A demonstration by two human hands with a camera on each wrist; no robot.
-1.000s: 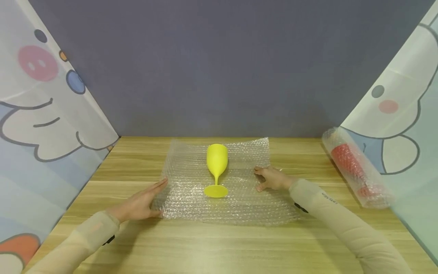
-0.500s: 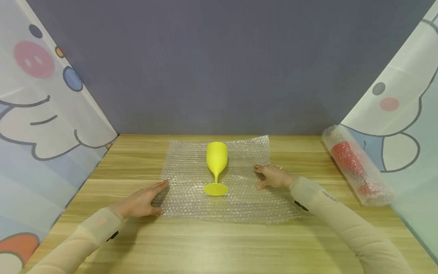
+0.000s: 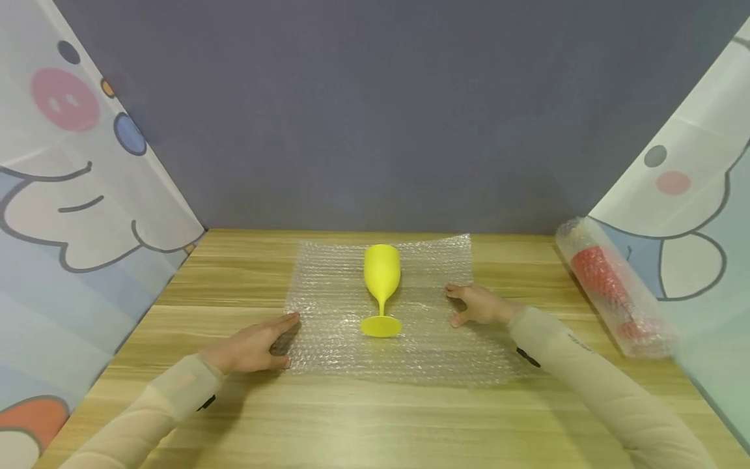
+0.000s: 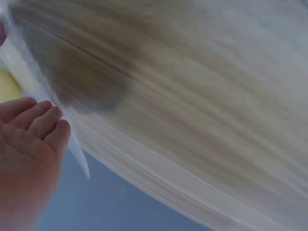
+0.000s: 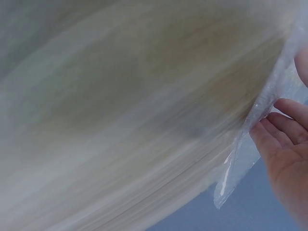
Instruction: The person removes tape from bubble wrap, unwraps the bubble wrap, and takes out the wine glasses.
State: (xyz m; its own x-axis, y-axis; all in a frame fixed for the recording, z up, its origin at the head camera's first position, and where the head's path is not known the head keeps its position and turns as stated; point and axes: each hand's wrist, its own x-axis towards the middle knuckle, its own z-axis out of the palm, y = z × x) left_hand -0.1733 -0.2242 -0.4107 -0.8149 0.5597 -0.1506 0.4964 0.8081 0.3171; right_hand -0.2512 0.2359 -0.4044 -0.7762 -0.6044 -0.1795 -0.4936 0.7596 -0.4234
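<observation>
A yellow goblet (image 3: pixel 382 270) lies on its side on a sheet of clear bubble wrap (image 3: pixel 334 355), its round foot towards the front. At the wrap's left edge is the left hand (image 3: pixel 249 345), its fingers extended and thumb spread apart. In the left wrist view, this hand's fingertips (image 4: pixel 58 113) meet the edge of the wrap. Over the right part of the sheet lies the right hand (image 3: pixel 480 305), thumb apart from the fingers. The right wrist view has its fingers (image 5: pixel 276 132) fairly straight against the wrap's edge. Neither hand touches the goblet.
A roll of bubble wrap (image 3: pixel 633 303) around a red object (image 3: pixel 600 273) lies at the table's right side. A dark grey panel (image 3: pixel 375 117) rises behind the wooden table (image 3: pixel 363 423). Cartoon-printed sheets (image 3: pixel 105 260) border both sides.
The head view has shifted a little, so everything appears slightly farther right. Both hands and the goblet keep about the same places on the wrap.
</observation>
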